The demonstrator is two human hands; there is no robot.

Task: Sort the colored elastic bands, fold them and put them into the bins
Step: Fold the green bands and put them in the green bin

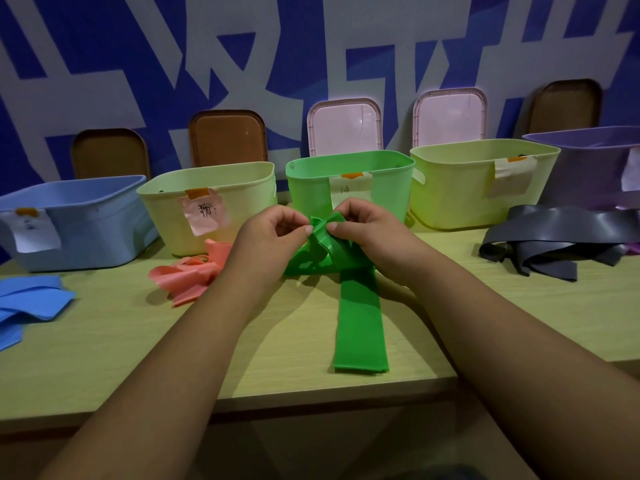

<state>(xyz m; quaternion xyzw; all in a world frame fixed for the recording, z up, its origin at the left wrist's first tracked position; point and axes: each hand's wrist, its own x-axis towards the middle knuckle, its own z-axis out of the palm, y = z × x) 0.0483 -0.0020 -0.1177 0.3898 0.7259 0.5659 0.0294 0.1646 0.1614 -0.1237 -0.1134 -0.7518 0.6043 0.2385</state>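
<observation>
Now, both your hands pinch green band (360, 320) at bunched end: left hand (277, 233) fingers (308, 231) clamp one fold, right hand (367, 233) nips other. Tail lies flat on bench (450, 323), running toward near edge; bunched end sits just before green bin (391, 188) along far edge. Smooth creases first, then bring tail up, edges matched. Hidden: layers under your hands, bin contents. Labels barely legible.
</observation>
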